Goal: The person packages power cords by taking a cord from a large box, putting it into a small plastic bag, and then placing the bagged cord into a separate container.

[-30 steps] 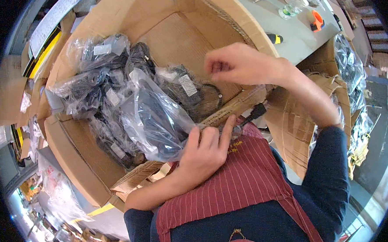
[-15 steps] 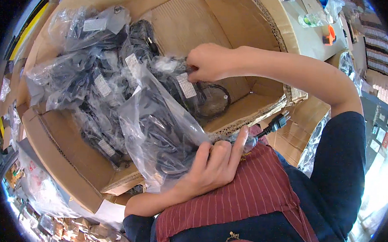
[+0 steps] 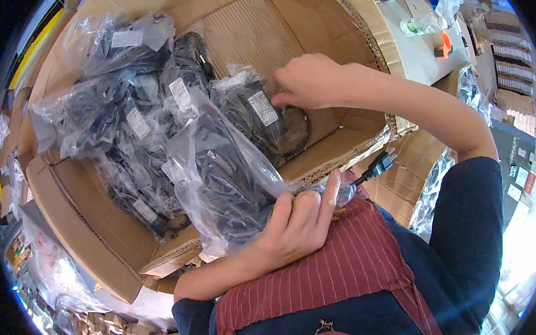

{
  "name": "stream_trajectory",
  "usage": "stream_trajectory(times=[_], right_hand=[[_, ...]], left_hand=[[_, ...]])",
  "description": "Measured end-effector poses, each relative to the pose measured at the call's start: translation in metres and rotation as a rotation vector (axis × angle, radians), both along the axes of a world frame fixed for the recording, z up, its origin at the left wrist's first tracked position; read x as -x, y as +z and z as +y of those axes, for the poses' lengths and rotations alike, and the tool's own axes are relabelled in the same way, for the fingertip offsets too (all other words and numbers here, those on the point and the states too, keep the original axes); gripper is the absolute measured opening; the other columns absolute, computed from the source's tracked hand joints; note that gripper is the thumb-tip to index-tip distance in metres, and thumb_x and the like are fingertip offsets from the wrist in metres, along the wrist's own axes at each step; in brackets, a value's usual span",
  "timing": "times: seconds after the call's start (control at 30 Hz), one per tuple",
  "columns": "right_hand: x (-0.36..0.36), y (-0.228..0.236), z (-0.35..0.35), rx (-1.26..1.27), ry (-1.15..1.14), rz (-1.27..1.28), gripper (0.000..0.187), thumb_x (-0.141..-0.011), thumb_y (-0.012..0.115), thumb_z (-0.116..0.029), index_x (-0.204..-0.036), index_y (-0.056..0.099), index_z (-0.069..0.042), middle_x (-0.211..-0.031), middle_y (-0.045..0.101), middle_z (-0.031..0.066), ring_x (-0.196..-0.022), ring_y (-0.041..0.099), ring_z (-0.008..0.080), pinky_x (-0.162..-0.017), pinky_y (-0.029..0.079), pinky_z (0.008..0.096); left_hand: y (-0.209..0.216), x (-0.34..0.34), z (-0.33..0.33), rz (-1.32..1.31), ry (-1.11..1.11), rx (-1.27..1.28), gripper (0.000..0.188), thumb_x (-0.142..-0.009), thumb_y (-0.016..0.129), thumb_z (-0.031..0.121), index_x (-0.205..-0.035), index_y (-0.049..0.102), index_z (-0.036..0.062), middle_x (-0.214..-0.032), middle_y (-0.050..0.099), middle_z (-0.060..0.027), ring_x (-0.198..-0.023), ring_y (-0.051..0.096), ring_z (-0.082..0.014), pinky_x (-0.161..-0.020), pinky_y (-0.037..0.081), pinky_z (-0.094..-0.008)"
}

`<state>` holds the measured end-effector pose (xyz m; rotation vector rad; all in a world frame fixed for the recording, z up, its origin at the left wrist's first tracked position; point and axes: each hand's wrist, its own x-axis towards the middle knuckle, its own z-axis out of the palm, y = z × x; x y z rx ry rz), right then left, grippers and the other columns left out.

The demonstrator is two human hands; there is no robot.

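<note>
My left hand [image 3: 301, 221] is closed round the gathered end of a clear plastic bag [image 3: 219, 171] of black power cords, held slanting across the near edge of a large cardboard box [image 3: 95, 234]. A black three-prong plug [image 3: 377, 166] sticks out beyond my left fingers. Inside the box, my right hand [image 3: 309, 80] hovers beside a bagged black cord with a white label [image 3: 262, 108]. Its thumb and curled fingers are apart, with nothing visible between them. More bagged black cords [image 3: 132, 90] lie heaped in the box's left and middle.
Bare corrugated cardboard [image 3: 251, 27] shows at the box's far side. On a white surface at the upper right are a clear plastic bottle [image 3: 418, 25] and an orange object [image 3: 445, 44]. Another cardboard box [image 3: 404, 174] with plastic wrap stands to the right.
My right hand has shifted slightly right and away from the labelled bag, its thumb and fingers parting. My left hand keeps hold of the bag. The whole view has shifted a little.
</note>
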<state>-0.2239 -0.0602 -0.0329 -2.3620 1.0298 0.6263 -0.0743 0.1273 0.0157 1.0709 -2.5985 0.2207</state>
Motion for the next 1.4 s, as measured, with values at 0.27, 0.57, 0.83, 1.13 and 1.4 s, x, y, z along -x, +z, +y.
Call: stream_trajectory(times=[0.27,0.57,0.83,1.13,1.4], right_hand=[[0.029,-0.018,0.028,-0.062,-0.001,0.093,0.027,-0.083,0.067,-0.032,-0.086,0.067,-0.004,-0.079,0.068,0.0200,-0.079,0.066,0.0400,-0.071,0.053,0.0502],[0.031,-0.034,0.029,-0.075,-0.033,0.152,0.037,-0.082,0.068,-0.039,-0.088,0.070,-0.003,-0.082,0.068,0.0219,-0.079,0.065,0.0416,-0.072,0.052,0.0501],[0.050,-0.055,0.030,-0.073,-0.113,0.237,0.039,-0.081,0.070,-0.038,-0.092,0.070,0.000,-0.092,0.068,0.0246,-0.090,0.066,0.0414,-0.080,0.053,0.0498],[0.036,-0.033,0.028,-0.115,-0.174,0.228,0.023,-0.074,0.063,-0.013,-0.094,0.072,-0.005,-0.094,0.070,0.0195,-0.091,0.067,0.0387,-0.080,0.053,0.0480],[0.054,-0.023,0.026,-0.120,-0.249,0.001,0.024,-0.074,0.064,-0.008,-0.095,0.074,-0.008,-0.090,0.072,0.0139,-0.082,0.069,0.0323,-0.075,0.054,0.0409]], left_hand=[[0.000,-0.007,-0.001,0.037,-0.049,0.016,0.045,-0.079,0.056,0.009,-0.122,0.068,0.0070,-0.068,0.033,0.0035,-0.064,0.039,-0.0101,-0.068,0.042,-0.0252],[-0.011,-0.001,0.003,0.188,-0.033,0.072,0.046,-0.077,0.055,0.018,-0.115,0.067,-0.0056,-0.070,0.042,0.0013,-0.068,0.045,-0.0132,-0.069,0.041,-0.0275],[-0.014,-0.007,0.006,0.213,-0.045,0.074,0.045,-0.078,0.055,0.020,-0.110,0.067,-0.0088,-0.074,0.049,-0.0017,-0.075,0.049,-0.0162,-0.074,0.042,-0.0288],[-0.012,-0.012,0.004,0.181,-0.057,-0.006,0.038,-0.081,0.055,0.020,-0.111,0.068,0.0009,-0.077,0.053,0.0003,-0.079,0.052,-0.0139,-0.078,0.042,-0.0283],[-0.006,-0.009,-0.001,0.151,-0.092,-0.051,0.036,-0.080,0.057,0.017,-0.111,0.069,0.0041,-0.073,0.048,0.0016,-0.076,0.050,-0.0137,-0.074,0.042,-0.0285]])
